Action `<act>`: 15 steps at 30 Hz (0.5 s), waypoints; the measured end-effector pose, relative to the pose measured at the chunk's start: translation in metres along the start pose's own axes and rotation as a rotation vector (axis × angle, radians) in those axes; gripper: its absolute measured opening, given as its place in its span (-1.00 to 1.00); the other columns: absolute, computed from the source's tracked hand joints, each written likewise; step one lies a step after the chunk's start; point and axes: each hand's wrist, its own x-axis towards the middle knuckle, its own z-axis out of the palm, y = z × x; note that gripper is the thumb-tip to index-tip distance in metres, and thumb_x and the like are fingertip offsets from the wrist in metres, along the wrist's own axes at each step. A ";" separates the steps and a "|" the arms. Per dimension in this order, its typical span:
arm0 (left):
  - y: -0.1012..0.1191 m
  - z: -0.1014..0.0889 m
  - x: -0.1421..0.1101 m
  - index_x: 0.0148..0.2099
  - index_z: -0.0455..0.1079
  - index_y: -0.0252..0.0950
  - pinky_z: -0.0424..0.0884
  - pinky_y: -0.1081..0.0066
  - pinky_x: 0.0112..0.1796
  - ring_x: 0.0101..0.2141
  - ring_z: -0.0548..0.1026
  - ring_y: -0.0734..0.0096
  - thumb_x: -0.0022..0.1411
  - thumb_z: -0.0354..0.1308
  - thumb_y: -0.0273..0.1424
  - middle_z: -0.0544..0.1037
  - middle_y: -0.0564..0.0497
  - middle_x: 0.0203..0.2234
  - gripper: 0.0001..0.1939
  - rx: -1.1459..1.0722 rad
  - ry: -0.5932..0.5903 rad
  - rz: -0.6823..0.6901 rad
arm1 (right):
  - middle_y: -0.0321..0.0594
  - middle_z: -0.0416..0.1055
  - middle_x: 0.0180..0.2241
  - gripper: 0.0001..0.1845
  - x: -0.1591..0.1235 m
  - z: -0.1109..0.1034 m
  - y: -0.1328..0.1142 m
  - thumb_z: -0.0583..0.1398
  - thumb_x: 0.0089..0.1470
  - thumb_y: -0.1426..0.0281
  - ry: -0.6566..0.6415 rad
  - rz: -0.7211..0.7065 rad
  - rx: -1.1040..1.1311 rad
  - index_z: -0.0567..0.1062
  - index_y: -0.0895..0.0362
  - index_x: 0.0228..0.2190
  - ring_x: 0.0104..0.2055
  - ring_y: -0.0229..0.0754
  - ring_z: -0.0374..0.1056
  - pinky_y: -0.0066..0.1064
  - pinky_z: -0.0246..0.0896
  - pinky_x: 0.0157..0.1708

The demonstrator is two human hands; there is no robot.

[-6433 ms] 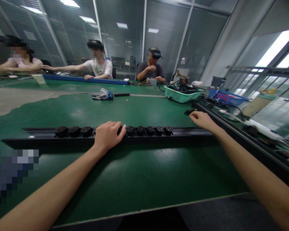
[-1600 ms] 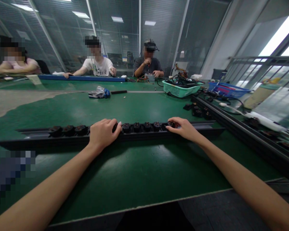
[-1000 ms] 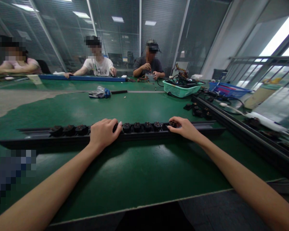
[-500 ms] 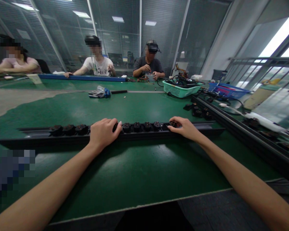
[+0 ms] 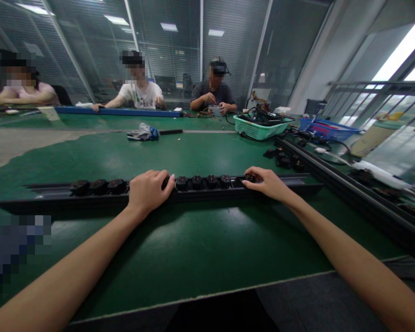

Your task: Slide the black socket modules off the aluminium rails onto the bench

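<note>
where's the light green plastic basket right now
In the head view, the light green plastic basket sits right of centre on the far part of the green table, just left of the blue plastic basket.

From my end I count seven round black plastic modules with coppery tops (image 5: 197,182) fully in view in one long black channel (image 5: 200,197) — plus two partly covered, one at my left hand (image 5: 148,191) and one at my right hand (image 5: 263,182). Beyond: three seated people (image 5: 143,96), one mint-green perforated plastic basket (image 5: 259,131), one blue plastic basket (image 5: 332,131) — and one long blue bar (image 5: 117,112).
</note>
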 end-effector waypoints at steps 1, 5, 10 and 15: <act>0.000 0.000 0.000 -0.21 0.52 -0.25 0.15 0.31 -0.41 -0.30 0.54 0.15 0.47 -0.23 -0.06 0.62 -0.15 -0.33 -0.44 0.004 0.001 0.000 | -0.25 0.41 -0.40 -0.68 0.000 -0.002 0.000 0.23 0.14 0.10 -0.010 0.000 0.004 0.51 0.10 -0.26 -0.37 -0.18 0.28 -0.32 0.15 -0.32; 0.000 0.000 0.000 -0.22 0.51 -0.24 0.16 0.31 -0.41 -0.30 0.54 0.16 0.47 -0.23 -0.06 0.62 -0.14 -0.35 -0.44 0.013 0.010 0.005 | -0.28 0.39 -0.42 -0.64 0.000 -0.008 -0.002 0.25 0.13 0.06 -0.073 0.000 0.037 0.52 0.10 -0.24 -0.38 -0.19 0.27 -0.33 0.15 -0.33; 0.000 0.000 0.000 -0.22 0.51 -0.24 0.15 0.30 -0.41 -0.30 0.54 0.16 0.47 -0.24 -0.06 0.62 -0.14 -0.34 -0.44 0.010 0.008 0.009 | -0.28 0.37 -0.41 -0.68 0.000 -0.007 -0.002 0.25 0.11 0.10 -0.053 0.007 0.062 0.50 0.10 -0.27 -0.38 -0.19 0.25 -0.32 0.14 -0.32; 0.000 0.000 0.000 -0.22 0.52 -0.24 0.14 0.30 -0.41 -0.30 0.53 0.15 0.47 -0.24 -0.06 0.61 -0.15 -0.34 -0.43 0.004 0.009 0.006 | -0.30 0.34 -0.43 -0.76 0.000 -0.004 -0.001 0.25 0.09 0.17 -0.025 0.007 0.058 0.44 0.08 -0.33 -0.39 -0.20 0.22 -0.34 0.12 -0.34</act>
